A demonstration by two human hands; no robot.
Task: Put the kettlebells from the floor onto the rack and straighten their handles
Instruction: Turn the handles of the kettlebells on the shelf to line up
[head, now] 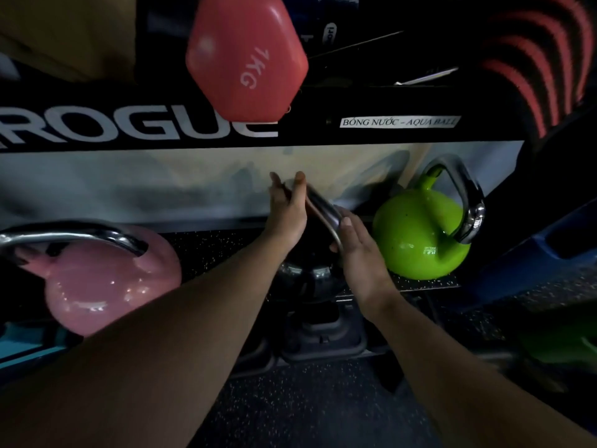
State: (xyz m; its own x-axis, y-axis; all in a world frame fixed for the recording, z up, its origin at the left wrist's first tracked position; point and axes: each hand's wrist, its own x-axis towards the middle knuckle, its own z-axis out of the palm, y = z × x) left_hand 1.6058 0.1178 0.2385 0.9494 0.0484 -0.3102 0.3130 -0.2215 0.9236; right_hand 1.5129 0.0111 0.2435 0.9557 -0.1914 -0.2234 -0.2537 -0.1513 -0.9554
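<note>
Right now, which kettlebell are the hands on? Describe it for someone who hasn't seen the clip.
Find the rack's white ROGUE lettering. On the shelf below sit three kettlebells; it is the middle one, between the pink kettlebell and the green kettlebell. Only this black kettlebell is dark.

A gym: kettlebells (420, 234) on a Rogue rack (139, 124).

Speckled rack shelf (226, 250), pink kettlebell (106, 286), black kettlebell (307, 276), green kettlebell (416, 234)
</note>
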